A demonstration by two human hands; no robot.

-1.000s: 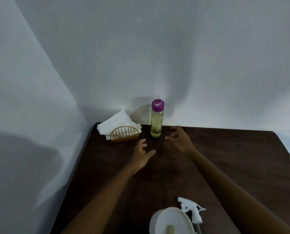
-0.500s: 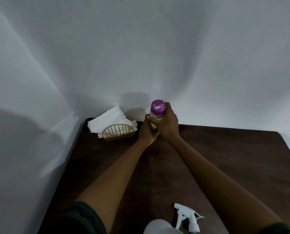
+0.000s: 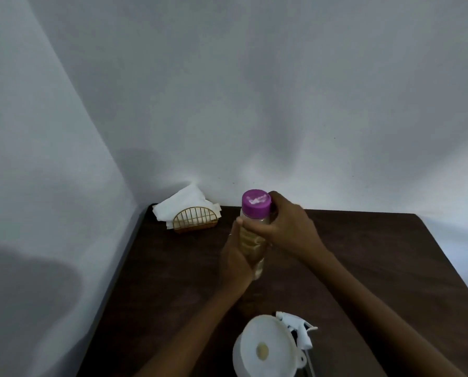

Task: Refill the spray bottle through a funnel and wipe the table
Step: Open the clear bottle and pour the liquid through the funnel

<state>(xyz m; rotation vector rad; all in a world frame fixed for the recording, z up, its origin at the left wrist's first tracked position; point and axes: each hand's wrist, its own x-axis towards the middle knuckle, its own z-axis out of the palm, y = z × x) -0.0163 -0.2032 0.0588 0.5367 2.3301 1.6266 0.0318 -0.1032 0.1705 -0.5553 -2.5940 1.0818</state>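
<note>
Head view of a dark wooden table (image 3: 363,254) set against pale walls. The refill bottle (image 3: 254,240), a slim clear cylinder of yellowish liquid closed by a purple cap (image 3: 256,202), is held above the table's middle, between both hands. Its long axis runs near upright, the capped end leaning slightly away from the person and toward the far wall. The left hand (image 3: 234,261) wraps the lower body from the left, fingers curled round it. The right hand (image 3: 287,227) grips the shoulder just below the cap, thumb across the near face, fingers curled behind; it lies to the right of the cap and touching its edge, so it is the nearer hand to the closure.

The funnel (image 3: 265,346), white, wide mouth up, sits at the near edge of the table, directly below the bottle in the view and well apart from it. Whether it is seated in the spray bottle's neck cannot be told, since the body beneath is hidden. The white trigger head (image 3: 299,331) lies just beside the funnel, on its right.

Judged step: uncapping. The coming move turns on the right hand sliding up onto the cap and twisting about the bottle's long axis while the left hand steadies the body.

A gold wire holder (image 3: 194,220) of white napkins (image 3: 183,204) stands in the far left corner.
</note>
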